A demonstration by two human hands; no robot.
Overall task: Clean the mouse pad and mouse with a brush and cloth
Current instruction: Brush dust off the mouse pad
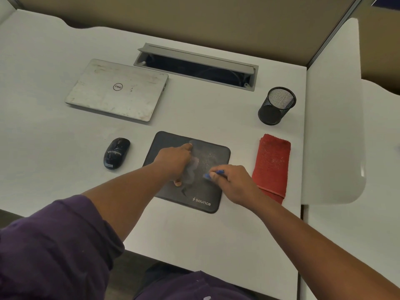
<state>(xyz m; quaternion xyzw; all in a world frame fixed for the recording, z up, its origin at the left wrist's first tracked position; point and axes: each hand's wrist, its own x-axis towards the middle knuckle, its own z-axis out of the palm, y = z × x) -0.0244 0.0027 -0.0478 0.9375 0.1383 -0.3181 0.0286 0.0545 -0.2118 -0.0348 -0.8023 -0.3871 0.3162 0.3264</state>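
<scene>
A black mouse pad [207,191] lies on the white desk, dusted with pale powder in its middle. My left hand [175,162] rests on the pad's left half, index finger stretched toward the far edge and thumb pressing near the front. My right hand [232,182] grips a small blue brush [213,173], whose tip touches the pad's centre-right. A dusty black mouse [116,153] sits left of the pad. A folded red cloth [271,166] lies just right of the pad.
A closed silver laptop [118,89] lies at the back left. A black mesh pen cup [277,106] stands behind the cloth. An open grey cable tray [195,66] is set into the desk at the back. A divider panel rises on the right.
</scene>
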